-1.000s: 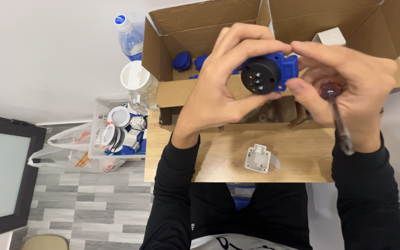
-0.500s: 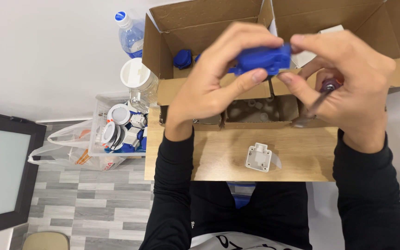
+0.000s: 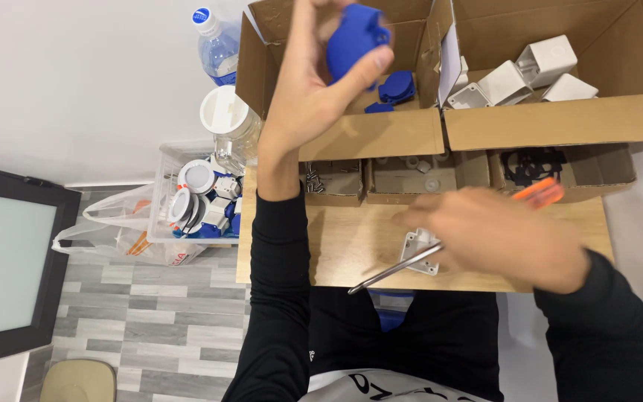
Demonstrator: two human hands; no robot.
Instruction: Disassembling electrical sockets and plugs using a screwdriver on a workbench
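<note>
My left hand is raised over the left cardboard box and grips a blue plastic socket part. My right hand is low over the wooden table, blurred, holding a screwdriver with an orange handle; its metal shaft points down-left. A white plastic housing lies on the table, partly hidden under my right hand.
More blue parts lie in the left box; white housings fill the right box. Small trays hold screws and black pieces. On the floor at the left stand a bin of parts, a jar and a water bottle.
My hands have parted. The left carried the blue part up toward the left box. The right dropped with the screwdriver to the table by the white housing.
</note>
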